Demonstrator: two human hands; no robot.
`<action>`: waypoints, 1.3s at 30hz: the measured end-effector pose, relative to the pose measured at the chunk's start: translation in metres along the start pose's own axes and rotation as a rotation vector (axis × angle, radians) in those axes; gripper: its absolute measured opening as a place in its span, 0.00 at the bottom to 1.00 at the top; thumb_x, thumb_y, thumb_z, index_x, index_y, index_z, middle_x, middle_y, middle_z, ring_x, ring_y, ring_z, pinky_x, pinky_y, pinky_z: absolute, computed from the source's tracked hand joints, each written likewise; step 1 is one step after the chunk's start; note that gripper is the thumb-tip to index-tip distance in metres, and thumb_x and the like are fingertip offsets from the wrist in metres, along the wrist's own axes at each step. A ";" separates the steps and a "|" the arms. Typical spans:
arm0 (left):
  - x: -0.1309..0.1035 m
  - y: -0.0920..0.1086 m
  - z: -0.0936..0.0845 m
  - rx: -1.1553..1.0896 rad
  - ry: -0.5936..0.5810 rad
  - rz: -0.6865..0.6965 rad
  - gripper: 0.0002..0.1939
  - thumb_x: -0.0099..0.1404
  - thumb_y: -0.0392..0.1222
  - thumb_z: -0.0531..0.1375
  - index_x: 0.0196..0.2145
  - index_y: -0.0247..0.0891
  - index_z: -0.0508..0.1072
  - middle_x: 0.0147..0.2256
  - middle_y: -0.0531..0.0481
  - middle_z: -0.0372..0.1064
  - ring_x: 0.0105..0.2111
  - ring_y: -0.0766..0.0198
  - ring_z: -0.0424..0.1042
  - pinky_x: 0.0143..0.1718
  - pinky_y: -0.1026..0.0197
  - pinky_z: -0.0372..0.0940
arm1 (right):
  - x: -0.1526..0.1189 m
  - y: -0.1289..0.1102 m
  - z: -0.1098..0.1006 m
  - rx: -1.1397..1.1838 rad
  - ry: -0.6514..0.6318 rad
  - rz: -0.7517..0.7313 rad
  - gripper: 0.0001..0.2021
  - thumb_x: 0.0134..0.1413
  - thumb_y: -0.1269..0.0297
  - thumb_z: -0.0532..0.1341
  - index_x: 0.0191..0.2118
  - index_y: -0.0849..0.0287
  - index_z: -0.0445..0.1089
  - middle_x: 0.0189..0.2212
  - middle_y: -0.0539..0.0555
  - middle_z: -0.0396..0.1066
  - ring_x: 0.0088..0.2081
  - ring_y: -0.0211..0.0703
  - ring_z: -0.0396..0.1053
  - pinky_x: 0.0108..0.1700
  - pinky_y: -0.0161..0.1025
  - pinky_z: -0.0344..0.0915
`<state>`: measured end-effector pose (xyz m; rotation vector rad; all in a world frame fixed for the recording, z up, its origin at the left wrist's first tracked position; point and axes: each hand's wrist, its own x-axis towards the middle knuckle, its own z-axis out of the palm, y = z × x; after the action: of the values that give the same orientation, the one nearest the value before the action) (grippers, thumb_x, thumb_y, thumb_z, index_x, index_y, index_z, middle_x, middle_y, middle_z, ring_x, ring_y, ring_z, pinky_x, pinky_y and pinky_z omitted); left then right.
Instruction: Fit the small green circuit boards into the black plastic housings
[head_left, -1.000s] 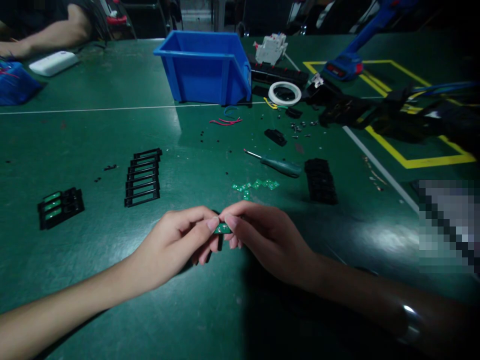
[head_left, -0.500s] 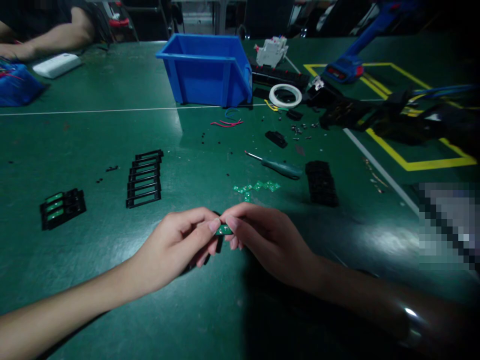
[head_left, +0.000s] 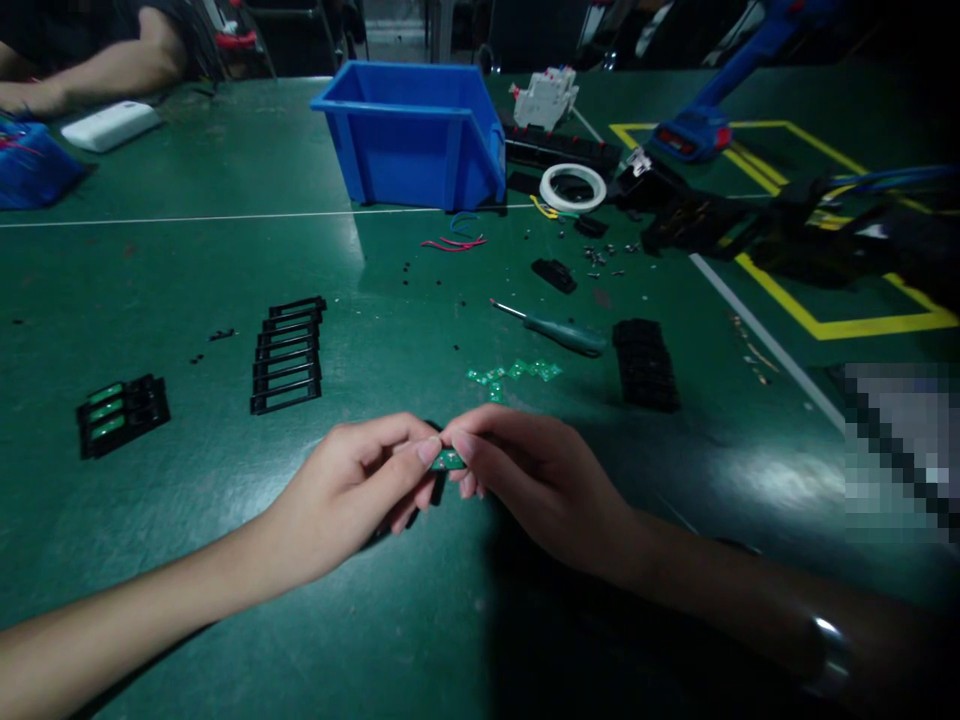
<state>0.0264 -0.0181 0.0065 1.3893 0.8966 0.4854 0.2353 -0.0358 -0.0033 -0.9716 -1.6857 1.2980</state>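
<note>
Both hands, left hand (head_left: 352, 490) and right hand (head_left: 536, 475), pinch one small green board (head_left: 448, 460) low over the table (head_left: 187, 270), with loose boards (head_left: 514, 372), a screwdriver (head_left: 559, 331) and black frames (head_left: 287, 355) lying beyond.

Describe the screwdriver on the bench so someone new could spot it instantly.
Start at the blue bin at the far middle of the green table. Come toward the hands, slightly right, past the red wires: the screwdriver lies flat, between the scattered green boards and a black block of parts. It alone has a thin metal shaft and teal handle.
</note>
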 end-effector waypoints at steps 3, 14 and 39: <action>0.000 0.001 0.000 -0.001 0.000 0.000 0.16 0.76 0.51 0.54 0.39 0.38 0.74 0.27 0.55 0.69 0.22 0.73 0.65 0.24 0.69 0.60 | 0.000 0.001 0.000 0.000 0.002 -0.004 0.10 0.71 0.64 0.57 0.39 0.60 0.73 0.27 0.48 0.71 0.28 0.33 0.67 0.30 0.31 0.63; -0.001 0.002 0.000 0.002 0.004 0.009 0.17 0.76 0.51 0.53 0.39 0.37 0.74 0.27 0.54 0.70 0.23 0.72 0.66 0.24 0.68 0.60 | 0.000 0.001 0.001 0.017 0.013 -0.014 0.09 0.71 0.65 0.57 0.40 0.60 0.73 0.28 0.48 0.72 0.29 0.32 0.69 0.32 0.30 0.65; 0.000 0.004 0.000 -0.009 -0.014 0.006 0.18 0.77 0.52 0.53 0.38 0.36 0.73 0.27 0.54 0.69 0.23 0.71 0.65 0.26 0.66 0.60 | 0.002 -0.002 0.001 0.020 0.017 0.004 0.11 0.71 0.63 0.57 0.41 0.61 0.74 0.27 0.49 0.72 0.28 0.33 0.70 0.30 0.31 0.65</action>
<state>0.0268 -0.0176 0.0101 1.3858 0.8782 0.4830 0.2337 -0.0345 -0.0015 -0.9726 -1.6557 1.3034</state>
